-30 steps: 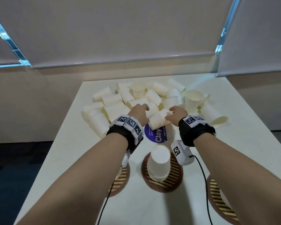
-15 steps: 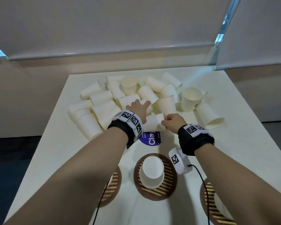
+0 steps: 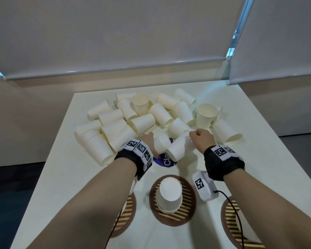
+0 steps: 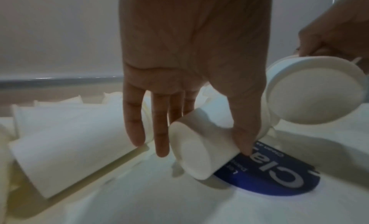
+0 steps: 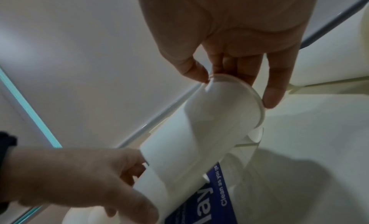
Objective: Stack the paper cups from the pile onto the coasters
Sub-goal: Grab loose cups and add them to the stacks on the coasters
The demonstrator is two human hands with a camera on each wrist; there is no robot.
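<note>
White table (image 3: 61, 177); round blue sticker (image 3: 164, 159) with white lettering on tabletop; grey roller blinds (image 3: 115, 33) behind; dark floor (image 3: 7, 186) at left.

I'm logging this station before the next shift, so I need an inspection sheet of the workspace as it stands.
Surface: white table, blue round sticker near the middle.
Job's things: pile of paper cups lying at the far side; three coasters at the near edge, the middle coaster bearing upturned cups.
Clutter: nothing seen.
Grips: left hand holds a lying cup; right hand pinches the rim of a tilted cup.
Cables: black cable from the right wrist camera crosses the right coaster.
Surroundings: drawn window blinds.
</note>
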